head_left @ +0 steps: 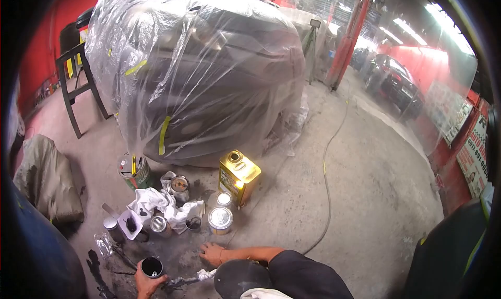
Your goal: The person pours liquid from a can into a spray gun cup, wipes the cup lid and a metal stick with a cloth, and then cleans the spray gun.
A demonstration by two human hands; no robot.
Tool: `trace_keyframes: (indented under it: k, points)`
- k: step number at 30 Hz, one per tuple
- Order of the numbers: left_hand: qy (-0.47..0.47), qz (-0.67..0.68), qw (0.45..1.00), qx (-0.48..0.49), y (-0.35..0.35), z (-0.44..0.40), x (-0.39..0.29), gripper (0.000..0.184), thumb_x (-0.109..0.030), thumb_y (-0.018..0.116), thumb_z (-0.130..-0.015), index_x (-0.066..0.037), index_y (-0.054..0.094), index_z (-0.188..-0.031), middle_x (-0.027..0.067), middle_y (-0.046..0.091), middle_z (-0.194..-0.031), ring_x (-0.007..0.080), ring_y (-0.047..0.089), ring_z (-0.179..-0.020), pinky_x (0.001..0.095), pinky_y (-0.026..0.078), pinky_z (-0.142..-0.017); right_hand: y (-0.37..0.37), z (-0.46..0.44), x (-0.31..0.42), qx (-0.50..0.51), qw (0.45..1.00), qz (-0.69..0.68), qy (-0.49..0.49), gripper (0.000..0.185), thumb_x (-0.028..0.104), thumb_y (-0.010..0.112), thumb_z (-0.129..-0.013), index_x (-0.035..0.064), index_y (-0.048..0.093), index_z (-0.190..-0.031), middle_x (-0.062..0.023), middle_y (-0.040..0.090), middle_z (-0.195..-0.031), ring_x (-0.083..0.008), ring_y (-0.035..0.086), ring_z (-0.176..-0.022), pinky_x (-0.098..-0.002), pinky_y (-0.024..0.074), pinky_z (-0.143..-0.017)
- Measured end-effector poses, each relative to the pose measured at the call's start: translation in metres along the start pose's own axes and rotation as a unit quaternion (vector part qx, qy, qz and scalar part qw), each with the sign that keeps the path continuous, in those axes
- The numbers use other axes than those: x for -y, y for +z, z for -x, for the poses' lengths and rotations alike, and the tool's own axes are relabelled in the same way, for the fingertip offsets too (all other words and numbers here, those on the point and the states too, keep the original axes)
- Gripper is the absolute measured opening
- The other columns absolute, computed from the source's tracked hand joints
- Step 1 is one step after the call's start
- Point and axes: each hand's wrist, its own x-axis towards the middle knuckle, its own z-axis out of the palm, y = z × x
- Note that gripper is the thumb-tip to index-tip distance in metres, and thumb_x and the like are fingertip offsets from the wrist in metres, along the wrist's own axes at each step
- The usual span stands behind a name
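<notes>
My left hand point(148, 284), low in the view, is wrapped round a cup of black paint point(152, 267). My right hand point(212, 254) is low over the floor with its fingers slightly apart, and I see nothing in it. Just ahead of it stand a silver-lidded can point(220, 220) and a smaller lidded can point(224, 198). A crumpled white rag point(180, 215) lies among an opened can point(179, 186), a small can point(158, 225), a dark-stained cup point(193, 223) and a pale tray with black paint point(130, 224). A thin stick point(124, 258) lies near the held cup.
A plastic-draped car point(209, 79) fills the area ahead. In front of it stand a gold rectangular tin point(239, 179) and a green can point(134, 172) with a yellow cutter on top. A hose point(327, 194) crosses the floor at right. A black stand point(78, 85) is at left.
</notes>
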Motion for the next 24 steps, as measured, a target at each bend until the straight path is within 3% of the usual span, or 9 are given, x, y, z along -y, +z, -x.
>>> trace_keyframes:
  k: [3,5,7,9,11,15,17,18,24]
  points:
    - [0.007,-0.003,1.0,-0.007,0.0,0.001,-0.005,0.084,-0.023,0.094,-0.046,-0.002,0.053,-0.117,0.0088,0.066,-0.105,0.0209,0.064,-0.098,0.034,0.049,-0.09,-0.041,0.01,0.013,-0.011,0.992,-0.128,0.004,0.06,0.027,0.063,-0.075,0.0061,0.051,-0.13,-0.0224,0.048,-0.121,-0.0404,0.05,-0.111,-0.0491,0.0481,-0.089]
    - [0.009,-0.013,1.0,-0.01,0.002,0.0,-0.002,0.084,-0.022,0.094,-0.046,-0.002,0.053,-0.117,0.0085,0.066,-0.105,0.0207,0.064,-0.097,0.0338,0.049,-0.089,-0.054,-0.012,0.011,-0.214,0.937,-0.266,-0.071,0.051,0.029,0.065,-0.073,-0.0006,0.053,-0.112,-0.0213,0.05,-0.108,-0.0373,0.052,-0.101,-0.0451,0.046,-0.085]
    - [0.039,0.041,0.998,-0.005,0.003,-0.004,0.006,0.084,-0.022,0.094,-0.046,-0.002,0.053,-0.117,0.007,0.065,-0.105,0.0202,0.063,-0.097,0.0336,0.049,-0.089,-0.127,-0.028,0.016,-0.267,0.886,-0.354,-0.133,0.043,0.026,0.068,-0.068,0.0009,0.051,-0.097,-0.0197,0.051,-0.098,-0.0361,0.054,-0.094,-0.0434,0.0456,-0.079]
    - [0.035,0.029,0.999,-0.005,0.0,-0.003,-0.007,0.083,-0.019,0.093,-0.046,-0.002,0.054,-0.117,0.0067,0.064,-0.105,0.0198,0.062,-0.097,0.0335,0.049,-0.089,-0.206,-0.026,0.035,-0.311,0.875,-0.337,-0.158,0.041,0.025,0.07,-0.066,0.0008,0.047,-0.091,-0.0157,0.049,-0.091,-0.0325,0.051,-0.087,-0.0404,0.0437,-0.075]
    - [0.032,0.02,0.999,-0.004,-0.003,-0.001,-0.025,0.081,-0.017,0.091,-0.047,-0.003,0.054,-0.117,0.0063,0.064,-0.105,0.0195,0.062,-0.097,0.0334,0.049,-0.089,-0.253,-0.032,0.056,-0.266,0.881,-0.331,-0.209,0.04,0.023,0.07,-0.065,0.0003,0.047,-0.088,-0.0171,0.051,-0.094,-0.0332,0.052,-0.09,-0.0404,0.0441,-0.075]
    - [0.063,0.073,0.995,-0.008,-0.015,-0.004,-0.034,0.077,-0.006,0.084,-0.049,-0.002,0.053,-0.119,0.0061,0.062,-0.106,0.0188,0.061,-0.097,0.0326,0.048,-0.089,-0.257,-0.063,0.102,-0.267,0.854,-0.359,-0.266,0.038,0.022,0.069,-0.067,-0.0017,0.053,-0.092,-0.0202,0.053,-0.103,-0.0355,0.053,-0.094,-0.0423,0.0452,-0.077]
    - [0.077,0.098,0.992,-0.006,-0.02,-0.005,-0.039,0.077,-0.004,0.082,-0.05,-0.002,0.052,-0.121,0.0062,0.062,-0.107,0.0188,0.06,-0.097,0.032,0.048,-0.089,-0.251,-0.068,0.121,-0.424,0.82,-0.214,-0.319,0.048,0.022,0.068,-0.071,-0.0034,0.056,-0.109,-0.0245,0.052,-0.114,-0.039,0.052,-0.098,-0.0443,0.0458,-0.083]
    - [0.097,0.133,0.986,-0.035,-0.023,-0.005,-0.042,0.08,-0.003,0.08,-0.051,-0.001,0.05,-0.125,0.0069,0.061,-0.109,0.019,0.06,-0.097,0.0312,0.047,-0.089,-0.247,-0.07,0.124,-0.315,0.875,-0.206,-0.304,0.058,0.026,0.066,-0.077,-0.0023,0.052,-0.126,-0.0276,0.049,-0.12,-0.0411,0.05,-0.102,-0.0468,0.0441,-0.09]
    - [0.122,0.175,0.973,-0.091,-0.04,0.005,-0.044,0.083,-0.009,0.078,-0.059,0.005,0.042,-0.132,0.0122,0.058,-0.116,0.0192,0.058,-0.103,0.031,0.047,-0.09,-0.272,-0.04,0.158,-0.281,0.903,-0.177,-0.272,0.051,0.03,0.059,-0.085,0.0036,0.053,-0.128,-0.0308,0.043,-0.127,-0.041,0.046,-0.107,-0.0466,0.0398,-0.094]
